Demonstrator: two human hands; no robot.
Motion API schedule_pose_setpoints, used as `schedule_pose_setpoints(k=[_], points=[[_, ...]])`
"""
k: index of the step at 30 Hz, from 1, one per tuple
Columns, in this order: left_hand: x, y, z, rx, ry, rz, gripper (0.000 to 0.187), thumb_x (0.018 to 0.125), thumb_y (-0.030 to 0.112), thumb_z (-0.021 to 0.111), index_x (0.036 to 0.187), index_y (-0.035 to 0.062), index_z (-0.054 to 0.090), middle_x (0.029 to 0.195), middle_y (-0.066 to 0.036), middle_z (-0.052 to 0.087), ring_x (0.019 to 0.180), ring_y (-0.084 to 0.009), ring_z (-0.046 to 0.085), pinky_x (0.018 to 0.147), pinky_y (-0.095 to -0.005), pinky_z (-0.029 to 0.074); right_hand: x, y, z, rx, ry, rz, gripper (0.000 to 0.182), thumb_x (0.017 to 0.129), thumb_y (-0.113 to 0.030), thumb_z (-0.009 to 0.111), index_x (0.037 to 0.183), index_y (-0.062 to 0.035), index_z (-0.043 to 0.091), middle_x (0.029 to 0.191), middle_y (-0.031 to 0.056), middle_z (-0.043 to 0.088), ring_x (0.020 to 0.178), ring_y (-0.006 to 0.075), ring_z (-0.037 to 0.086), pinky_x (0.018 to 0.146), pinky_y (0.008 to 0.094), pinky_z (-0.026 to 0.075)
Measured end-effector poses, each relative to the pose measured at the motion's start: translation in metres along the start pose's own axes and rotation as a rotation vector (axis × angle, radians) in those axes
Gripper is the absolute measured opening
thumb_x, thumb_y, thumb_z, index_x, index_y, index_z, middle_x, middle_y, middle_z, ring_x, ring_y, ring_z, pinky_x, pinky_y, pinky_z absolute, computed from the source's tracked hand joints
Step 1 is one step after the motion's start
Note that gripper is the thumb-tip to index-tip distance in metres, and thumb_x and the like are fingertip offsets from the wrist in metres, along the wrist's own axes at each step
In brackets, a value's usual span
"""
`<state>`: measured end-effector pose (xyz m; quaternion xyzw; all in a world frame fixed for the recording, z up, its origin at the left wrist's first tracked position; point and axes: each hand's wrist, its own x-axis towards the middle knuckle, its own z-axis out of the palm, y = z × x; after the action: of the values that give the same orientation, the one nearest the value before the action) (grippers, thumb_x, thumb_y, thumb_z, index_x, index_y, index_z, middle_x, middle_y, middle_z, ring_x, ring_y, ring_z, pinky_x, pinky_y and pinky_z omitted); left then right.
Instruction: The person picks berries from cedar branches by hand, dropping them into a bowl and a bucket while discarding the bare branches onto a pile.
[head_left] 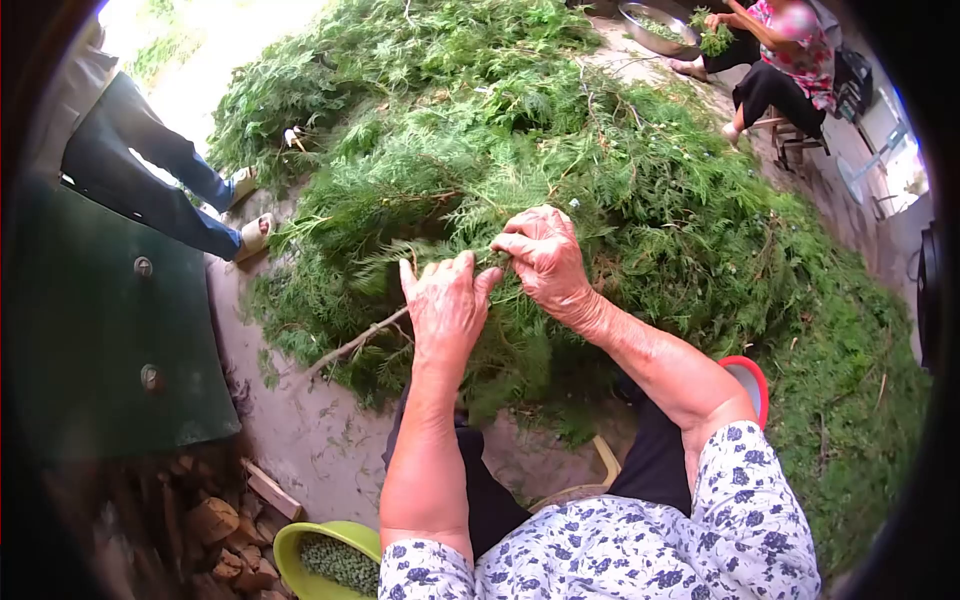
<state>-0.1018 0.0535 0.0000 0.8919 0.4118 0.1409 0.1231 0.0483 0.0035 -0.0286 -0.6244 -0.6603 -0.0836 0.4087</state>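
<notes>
My left hand (pixel 447 300) is over the near side of a large heap of green branches (pixel 650 210), its fingers closed round a leafy branch with a bare woody stem (pixel 362 338) that sticks out to the lower left. Close beside it on the right, my right hand (pixel 545 255) pinches at the green sprigs, thumb and fingertips together. What lies between those fingertips is too small to make out. By my left elbow stands a yellow-green bowl (pixel 290 560) holding many small green cones or berries.
A person in jeans (pixel 150 160) stands at the left beside a dark green panel (pixel 110 320). Another person (pixel 790 60) sits at the upper right near a metal basin (pixel 655 42). Chopped wood (pixel 213 520) lies lower left; a red-rimmed container (pixel 762 385) is by my right arm.
</notes>
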Motion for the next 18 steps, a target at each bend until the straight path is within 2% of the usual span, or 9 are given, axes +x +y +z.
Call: schedule_pose_setpoints(k=[1, 2, 3, 5, 6, 7, 10, 15, 18], points=[[0.001, 0.002, -0.001, -0.075, -0.114, -0.018, 0.040, 0.080, 0.036, 0.059, 0.107, 0.0056, 0.060, 0.090, -0.013, 0.065, 0.090, -0.0284, 0.059, 0.099, -0.0539, 0.024, -0.002, -0.002, -0.006, -0.010, 0.016, -0.021, 0.027, 0.061, -0.008, 0.065, 0.087, -0.0144, 0.065, 0.088, 0.0017, 0.060, 0.091, 0.0249, 0.051, 0.086, 0.0397, 0.035], [0.000, -0.003, 0.012, -0.147, -0.048, 0.061, 0.035, 0.079, 0.031, 0.061, 0.102, 0.0050, 0.063, 0.081, -0.013, 0.066, 0.077, -0.0263, 0.062, 0.091, -0.0465, 0.037, -0.004, -0.003, -0.009, -0.008, 0.043, -0.026, 0.026, 0.061, -0.007, 0.065, 0.086, -0.0133, 0.065, 0.086, 0.0024, 0.060, 0.089, 0.0248, 0.053, 0.085, 0.0396, 0.035], [0.000, 0.000, 0.014, -0.149, -0.049, 0.067, 0.035, 0.079, 0.031, 0.061, 0.102, 0.0050, 0.063, 0.081, -0.013, 0.066, 0.077, -0.0263, 0.062, 0.091, -0.0465, 0.037, -0.009, -0.004, -0.012, -0.013, 0.046, -0.024, 0.026, 0.061, -0.007, 0.065, 0.086, -0.0133, 0.065, 0.086, 0.0024, 0.060, 0.089, 0.0248, 0.053, 0.085, 0.0396, 0.035], [0.002, 0.003, 0.017, -0.467, -0.136, -0.101, 0.029, 0.077, 0.023, 0.061, 0.096, 0.0020, 0.065, 0.079, -0.014, 0.066, 0.069, -0.0211, 0.064, 0.073, -0.0347, 0.047, -0.016, -0.005, -0.014, -0.004, 0.021, 0.054, 0.026, 0.061, -0.006, 0.064, 0.086, -0.0127, 0.064, 0.084, 0.0030, 0.059, 0.089, 0.0233, 0.053, 0.086, 0.0393, 0.035], [0.002, 0.003, 0.022, -0.551, -0.031, -0.077, 0.025, 0.073, 0.015, 0.061, 0.090, -0.0023, 0.065, 0.074, -0.013, 0.066, 0.063, -0.0137, 0.061, 0.058, -0.0265, 0.046, -0.015, -0.005, -0.019, 0.051, -0.034, 0.082, 0.027, 0.062, -0.005, 0.064, 0.088, -0.0086, 0.064, 0.084, 0.0052, 0.059, 0.089, 0.0246, 0.054, 0.085, 0.0385, 0.038], [0.002, 0.003, 0.025, -0.549, -0.036, -0.072, 0.025, 0.073, 0.015, 0.061, 0.090, -0.0023, 0.065, 0.074, -0.013, 0.066, 0.063, -0.0137, 0.061, 0.058, -0.0265, 0.046, -0.016, -0.006, -0.024, 0.050, -0.030, 0.088, 0.027, 0.062, -0.005, 0.064, 0.088, -0.0086, 0.064, 0.084, 0.0052, 0.059, 0.089, 0.0246, 0.054, 0.085, 0.0385, 0.038], [0.003, 0.003, 0.025, -0.853, -0.148, -0.310, 0.022, 0.073, 0.008, 0.063, 0.091, -0.0043, 0.063, 0.073, -0.003, 0.063, 0.065, -0.0076, 0.054, 0.059, -0.0237, 0.043, -0.014, -0.006, -0.036, 0.586, -0.249, 0.434, 0.026, 0.072, -0.006, 0.067, 0.097, -0.0020, 0.062, 0.086, 0.0074, 0.058, 0.082, 0.0187, 0.056, 0.073, 0.0282, 0.045], [0.004, 0.007, 0.021, -1.016, -0.209, -0.386, 0.019, 0.076, 0.009, 0.066, 0.091, -0.0023, 0.064, 0.073, 0.002, 0.061, 0.066, -0.0054, 0.051, 0.060, -0.0204, 0.040, -0.020, 0.000, -0.029, 0.546, -0.248, 0.492, 0.024, 0.073, -0.004, 0.065, 0.097, -0.0032, 0.063, 0.087, 0.0075, 0.058, 0.078, 0.0170, 0.056, 0.071, 0.0276, 0.045], [0.005, 0.004, 0.028, -1.011, -0.153, -0.348, 0.015, 0.080, 0.012, 0.065, 0.089, 0.0000, 0.064, 0.070, 0.003, 0.059, 0.061, -0.0028, 0.046, 0.054, -0.0197, 0.035, -0.020, -0.001, -0.025, 0.583, -0.153, 0.472, 0.022, 0.073, -0.004, 0.065, 0.095, -0.0025, 0.063, 0.086, 0.0071, 0.059, 0.078, 0.0175, 0.057, 0.070, 0.0280, 0.045]])
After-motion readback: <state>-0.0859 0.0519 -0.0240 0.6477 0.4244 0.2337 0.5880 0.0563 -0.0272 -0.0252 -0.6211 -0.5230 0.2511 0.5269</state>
